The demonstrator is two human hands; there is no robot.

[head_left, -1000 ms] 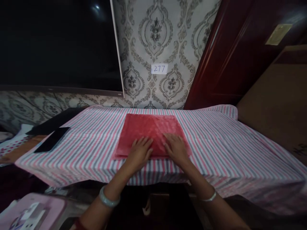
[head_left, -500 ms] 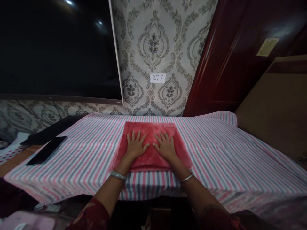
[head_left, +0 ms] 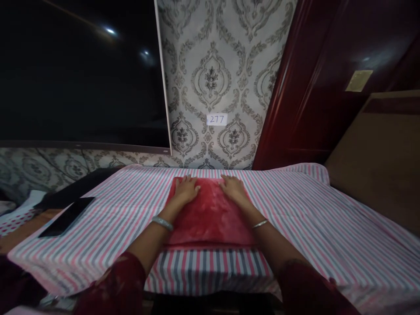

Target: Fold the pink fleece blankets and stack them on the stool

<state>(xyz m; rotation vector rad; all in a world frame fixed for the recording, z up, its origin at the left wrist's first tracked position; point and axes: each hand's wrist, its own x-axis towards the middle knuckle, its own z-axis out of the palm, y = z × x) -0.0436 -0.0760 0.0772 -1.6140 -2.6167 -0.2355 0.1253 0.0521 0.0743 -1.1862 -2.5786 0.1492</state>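
A red, plush-looking folded cloth (head_left: 210,218) lies flat near the front edge of the table, its fold towards me. My left hand (head_left: 186,189) rests on its far left corner, fingers stretched out over the back edge. On the far right corner lies my right hand (head_left: 233,187), fingers likewise extended and pointing away from me. Neither hand grasps anything; both palms are down on the fabric. Beneath the red cloth spreads a striped tablecloth (head_left: 295,214) in pink, grey and white.
A black phone (head_left: 67,217) lies at the table's left side. Behind the table are a large dark television (head_left: 82,78) and a patterned wall with a paper label (head_left: 217,119) reading 277. A cardboard box (head_left: 377,148) stands at the right, by a dark red door (head_left: 305,87).
Both hands have slid away from me, from the middle of the red cloth to its far edge. My view has tilted up slightly.
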